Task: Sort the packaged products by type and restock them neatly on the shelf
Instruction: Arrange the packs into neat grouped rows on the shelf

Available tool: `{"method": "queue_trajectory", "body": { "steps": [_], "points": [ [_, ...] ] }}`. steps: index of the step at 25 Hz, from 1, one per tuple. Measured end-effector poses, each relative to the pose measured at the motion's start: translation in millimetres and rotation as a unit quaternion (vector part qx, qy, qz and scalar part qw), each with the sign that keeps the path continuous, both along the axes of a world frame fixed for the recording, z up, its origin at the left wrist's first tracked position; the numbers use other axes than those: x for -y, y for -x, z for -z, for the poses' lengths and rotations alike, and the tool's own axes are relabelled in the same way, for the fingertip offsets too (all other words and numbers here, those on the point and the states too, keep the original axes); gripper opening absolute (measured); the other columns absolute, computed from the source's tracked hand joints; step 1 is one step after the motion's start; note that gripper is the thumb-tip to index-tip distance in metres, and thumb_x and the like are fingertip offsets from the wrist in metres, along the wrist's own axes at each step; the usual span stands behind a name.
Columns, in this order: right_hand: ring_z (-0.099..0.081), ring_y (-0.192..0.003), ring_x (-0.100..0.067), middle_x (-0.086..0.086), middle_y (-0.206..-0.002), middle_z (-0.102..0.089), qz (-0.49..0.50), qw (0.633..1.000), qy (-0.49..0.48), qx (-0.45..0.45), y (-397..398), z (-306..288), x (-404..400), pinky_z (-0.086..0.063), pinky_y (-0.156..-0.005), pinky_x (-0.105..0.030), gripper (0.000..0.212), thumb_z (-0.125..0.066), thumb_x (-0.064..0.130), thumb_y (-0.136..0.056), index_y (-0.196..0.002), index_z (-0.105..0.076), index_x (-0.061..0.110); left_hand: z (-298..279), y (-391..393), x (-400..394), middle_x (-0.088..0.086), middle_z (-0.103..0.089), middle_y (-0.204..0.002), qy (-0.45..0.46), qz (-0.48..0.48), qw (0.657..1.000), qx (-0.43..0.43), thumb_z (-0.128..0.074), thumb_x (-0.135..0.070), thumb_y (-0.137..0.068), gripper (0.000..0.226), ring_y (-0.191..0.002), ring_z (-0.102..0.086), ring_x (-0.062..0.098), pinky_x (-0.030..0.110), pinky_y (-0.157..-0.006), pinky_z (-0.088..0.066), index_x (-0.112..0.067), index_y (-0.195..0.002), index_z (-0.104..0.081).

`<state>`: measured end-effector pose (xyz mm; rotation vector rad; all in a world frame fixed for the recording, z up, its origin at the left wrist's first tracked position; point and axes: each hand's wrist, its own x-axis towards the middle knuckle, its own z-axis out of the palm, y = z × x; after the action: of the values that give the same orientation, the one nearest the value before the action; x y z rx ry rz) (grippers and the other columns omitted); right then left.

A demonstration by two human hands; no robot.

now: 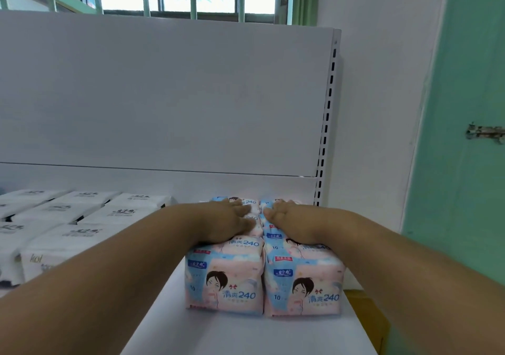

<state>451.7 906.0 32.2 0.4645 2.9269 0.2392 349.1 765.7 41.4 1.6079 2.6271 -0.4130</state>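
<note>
White packs (82, 218) grouped at shelf (246, 335) left. Left hand (232, 222), right hand (291, 222) flat, fingers straight, pressing tops of pink packs (262, 281), two rows at shelf right. Step: squaring rows. Next likely: nudge fronts flush.

Glossy plastic-wrapped pink packs (262, 275) sit on a smooth, matt white shelf (246, 335).

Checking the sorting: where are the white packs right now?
In the head view the white packs lie in rows on the shelf at the left, beside the left hand and apart from the pink-and-blue packs.
</note>
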Motion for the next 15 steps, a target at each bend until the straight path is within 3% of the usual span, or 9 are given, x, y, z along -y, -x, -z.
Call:
{"method": "queue_trajectory", "body": {
  "steps": [3,5,8,9,11,13,15],
  "points": [
    [-0.008,-0.151,-0.027,-0.009,-0.164,-0.008,0.003,0.999,0.032,-0.037,-13,-5,4,-0.01,-0.12,-0.04,0.052,-0.025,0.029,-0.109,-0.157,-0.005,0.021,0,-8,17,-0.006,-0.01,-0.163,-0.101,-0.043,0.986,0.127,-0.027,-0.05,-0.103,0.056,-0.149,-0.015,0.018,0.037,-0.118,-0.014,-0.032,-0.155,-0.016],
    [-0.009,-0.151,-0.021,-0.002,-0.165,-0.007,-0.028,0.992,0.105,-0.066,-39,-13,9,-0.01,-0.12,-0.036,0.059,-0.027,0.046,-0.105,-0.157,-0.007,0.025,-3,-13,41,-0.012,-0.015,-0.162,-0.167,-0.021,0.969,0.181,-0.035,-0.059,-0.097,0.062,-0.144,-0.029,0.016,0.035,-0.113,-0.026,-0.04,-0.153,-0.015],
    [-0.035,-0.141,-0.014,0.01,-0.159,-0.026,0.049,0.981,0.177,-0.067,-65,-30,33,-0.027,-0.116,-0.033,0.1,-0.048,0.081,-0.074,-0.155,-0.013,0.034,-6,-24,69,-0.019,-0.009,-0.161,-0.114,0.003,0.99,0.088,-0.044,-0.08,-0.078,0.09,-0.145,-0.023,0.01,0.034,-0.117,-0.026,-0.044,-0.153,-0.007],
    [-0.039,-0.137,-0.012,0.012,-0.158,-0.028,0.054,0.987,0.146,-0.032,-75,-25,42,-0.03,-0.114,-0.03,0.112,-0.06,0.082,-0.065,-0.154,-0.01,0.036,2,-23,75,-0.017,-0.008,-0.161,-0.093,0.027,0.995,0.037,-0.047,-0.081,-0.076,0.097,-0.147,-0.018,0.01,0.036,-0.119,-0.023,-0.041,-0.153,-0.005],
    [-0.027,-0.144,-0.012,0.013,-0.162,-0.013,0.042,0.998,0.055,-0.012,-80,-7,52,-0.024,-0.117,-0.029,0.128,-0.075,0.074,-0.059,-0.155,0.0,0.035,24,-23,75,-0.009,-0.021,-0.157,-0.118,0.069,0.99,-0.039,-0.052,-0.074,-0.078,0.093,-0.144,-0.023,0.016,0.038,-0.116,-0.029,-0.034,-0.152,-0.012],
    [-0.024,-0.145,-0.017,0.01,-0.163,-0.013,0.038,0.997,0.025,-0.067,-72,7,53,-0.025,-0.117,-0.032,0.127,-0.081,0.065,-0.061,-0.155,-0.003,0.032,40,-23,64,-0.004,-0.036,-0.147,-0.191,0.09,0.974,-0.084,-0.053,-0.067,-0.08,0.084,-0.136,-0.035,0.02,0.039,-0.109,-0.037,-0.03,-0.148,-0.022],
    [-0.028,-0.143,-0.019,0.008,-0.161,-0.02,0.029,0.992,0.01,-0.122,-69,13,54,-0.028,-0.117,-0.034,0.123,-0.082,0.064,-0.06,-0.154,-0.009,0.031,45,-24,61,-0.003,-0.037,-0.148,-0.231,0.088,0.964,-0.095,-0.056,-0.066,-0.079,0.085,-0.135,-0.034,0.022,0.04,-0.11,-0.035,-0.029,-0.148,-0.023]
  ]
}}
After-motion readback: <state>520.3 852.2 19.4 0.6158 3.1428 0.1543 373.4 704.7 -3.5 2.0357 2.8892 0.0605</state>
